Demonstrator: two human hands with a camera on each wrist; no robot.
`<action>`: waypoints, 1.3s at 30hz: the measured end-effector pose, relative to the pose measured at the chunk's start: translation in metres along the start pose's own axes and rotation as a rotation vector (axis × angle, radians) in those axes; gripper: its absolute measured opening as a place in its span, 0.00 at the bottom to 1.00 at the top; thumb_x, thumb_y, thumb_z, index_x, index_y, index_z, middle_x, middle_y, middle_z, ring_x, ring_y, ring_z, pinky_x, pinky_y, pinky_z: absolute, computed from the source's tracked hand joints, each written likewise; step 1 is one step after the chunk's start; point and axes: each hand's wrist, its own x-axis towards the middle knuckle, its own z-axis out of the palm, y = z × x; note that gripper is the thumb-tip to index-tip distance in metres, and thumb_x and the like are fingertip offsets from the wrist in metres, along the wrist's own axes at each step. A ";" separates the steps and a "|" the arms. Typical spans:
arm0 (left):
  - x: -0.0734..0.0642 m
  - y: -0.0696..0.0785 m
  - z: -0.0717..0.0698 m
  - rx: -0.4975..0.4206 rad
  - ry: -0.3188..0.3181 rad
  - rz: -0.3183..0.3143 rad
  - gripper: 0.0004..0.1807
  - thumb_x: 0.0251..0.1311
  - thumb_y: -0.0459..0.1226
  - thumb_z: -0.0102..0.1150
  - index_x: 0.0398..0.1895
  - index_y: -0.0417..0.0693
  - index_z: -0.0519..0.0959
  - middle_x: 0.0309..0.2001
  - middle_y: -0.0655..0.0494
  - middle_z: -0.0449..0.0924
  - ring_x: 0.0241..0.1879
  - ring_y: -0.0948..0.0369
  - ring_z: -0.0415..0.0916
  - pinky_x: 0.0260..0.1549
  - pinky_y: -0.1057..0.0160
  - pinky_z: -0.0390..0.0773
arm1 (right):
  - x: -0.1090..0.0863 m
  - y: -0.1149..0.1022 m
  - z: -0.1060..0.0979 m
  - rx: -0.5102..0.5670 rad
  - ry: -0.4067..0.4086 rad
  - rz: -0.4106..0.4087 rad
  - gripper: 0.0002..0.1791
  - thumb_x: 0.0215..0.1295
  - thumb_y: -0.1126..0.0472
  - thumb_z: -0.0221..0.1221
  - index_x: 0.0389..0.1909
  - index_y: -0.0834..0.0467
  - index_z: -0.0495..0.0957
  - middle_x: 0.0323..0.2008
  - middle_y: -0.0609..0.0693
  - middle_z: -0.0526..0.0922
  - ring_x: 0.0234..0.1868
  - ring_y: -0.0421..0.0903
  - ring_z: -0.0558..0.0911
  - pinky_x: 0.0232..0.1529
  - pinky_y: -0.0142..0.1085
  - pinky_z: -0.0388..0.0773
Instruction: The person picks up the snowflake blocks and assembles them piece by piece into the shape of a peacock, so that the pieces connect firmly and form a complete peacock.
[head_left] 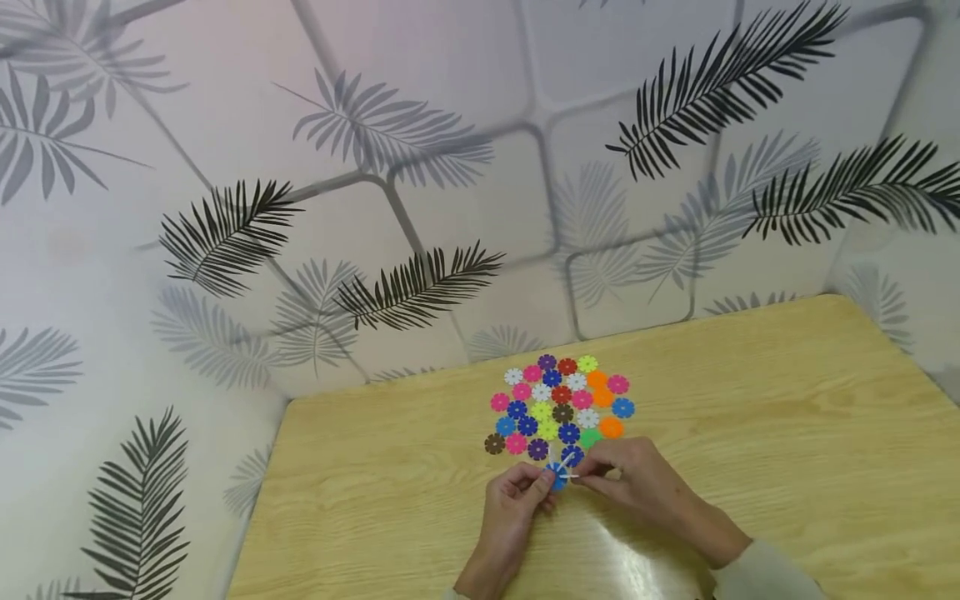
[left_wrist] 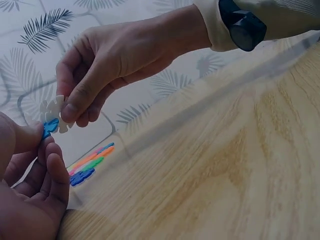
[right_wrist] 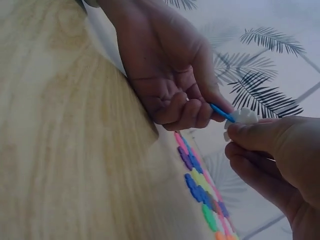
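My left hand (head_left: 510, 510) pinches a blue notched plastic disc (head_left: 557, 478) between thumb and fingers, low over the table. White notched discs (left_wrist: 52, 108) stand edgewise at the blue disc's rim. My right hand (head_left: 643, 482) pinches one of these white pieces between thumb and forefinger, close to the left fingertips. In the right wrist view the blue disc (right_wrist: 221, 112) appears edge-on, touching a white disc (right_wrist: 246, 116). The fingers partly hide how the pieces join.
Just beyond the hands, many loose notched discs (head_left: 562, 413) in several colours lie flat in rows on the wooden table (head_left: 375, 475). A wall (head_left: 480, 200) with a leaf pattern rises behind the table's far edge. A dark watch (left_wrist: 245, 30) sits on the right wrist.
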 end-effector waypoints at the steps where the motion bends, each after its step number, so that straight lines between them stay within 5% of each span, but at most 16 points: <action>1: 0.000 0.000 0.000 0.001 0.002 0.002 0.13 0.73 0.29 0.66 0.44 0.20 0.79 0.30 0.63 0.86 0.30 0.69 0.81 0.35 0.72 0.85 | 0.001 -0.001 -0.002 -0.011 -0.019 0.003 0.10 0.59 0.72 0.77 0.35 0.55 0.90 0.32 0.47 0.93 0.33 0.34 0.89 0.37 0.27 0.88; 8: -0.001 -0.002 0.003 0.035 -0.031 0.027 0.20 0.74 0.31 0.66 0.50 0.13 0.75 0.31 0.66 0.86 0.30 0.71 0.81 0.35 0.74 0.84 | 0.001 -0.004 -0.021 -0.046 -0.066 0.133 0.16 0.59 0.66 0.79 0.40 0.48 0.84 0.38 0.38 0.86 0.38 0.34 0.80 0.41 0.32 0.84; 14: 0.000 -0.005 0.002 0.081 -0.028 0.057 0.18 0.73 0.30 0.67 0.47 0.15 0.77 0.30 0.67 0.87 0.30 0.71 0.82 0.34 0.75 0.83 | 0.003 -0.004 -0.014 -0.030 -0.094 0.124 0.30 0.66 0.59 0.75 0.69 0.45 0.81 0.66 0.43 0.84 0.65 0.49 0.82 0.64 0.54 0.84; 16: 0.000 -0.005 0.003 0.087 -0.029 0.065 0.18 0.73 0.30 0.67 0.47 0.15 0.77 0.30 0.67 0.87 0.30 0.71 0.82 0.34 0.75 0.83 | 0.003 -0.005 -0.010 -0.036 -0.123 0.121 0.31 0.67 0.57 0.75 0.71 0.45 0.81 0.68 0.42 0.84 0.69 0.49 0.82 0.67 0.56 0.83; 27: 0.003 -0.005 0.002 0.035 0.022 0.035 0.16 0.73 0.30 0.66 0.48 0.17 0.79 0.31 0.63 0.85 0.30 0.70 0.80 0.34 0.73 0.83 | 0.004 -0.001 -0.007 -0.039 -0.118 0.154 0.29 0.68 0.57 0.75 0.70 0.47 0.82 0.66 0.44 0.87 0.66 0.50 0.85 0.64 0.54 0.86; 35: 0.004 -0.001 -0.001 -0.022 0.024 0.003 0.12 0.72 0.28 0.67 0.48 0.24 0.79 0.34 0.60 0.87 0.35 0.67 0.83 0.38 0.71 0.87 | 0.007 0.022 0.000 -0.440 -0.071 0.318 0.15 0.67 0.59 0.75 0.51 0.60 0.89 0.45 0.48 0.82 0.46 0.45 0.76 0.46 0.41 0.83; 39: 0.004 -0.001 0.000 -0.035 0.012 0.008 0.08 0.71 0.27 0.67 0.47 0.31 0.80 0.35 0.60 0.87 0.36 0.67 0.85 0.39 0.70 0.88 | 0.005 0.028 0.006 -0.456 -0.074 0.403 0.16 0.65 0.57 0.76 0.49 0.61 0.87 0.42 0.48 0.79 0.44 0.45 0.74 0.44 0.41 0.81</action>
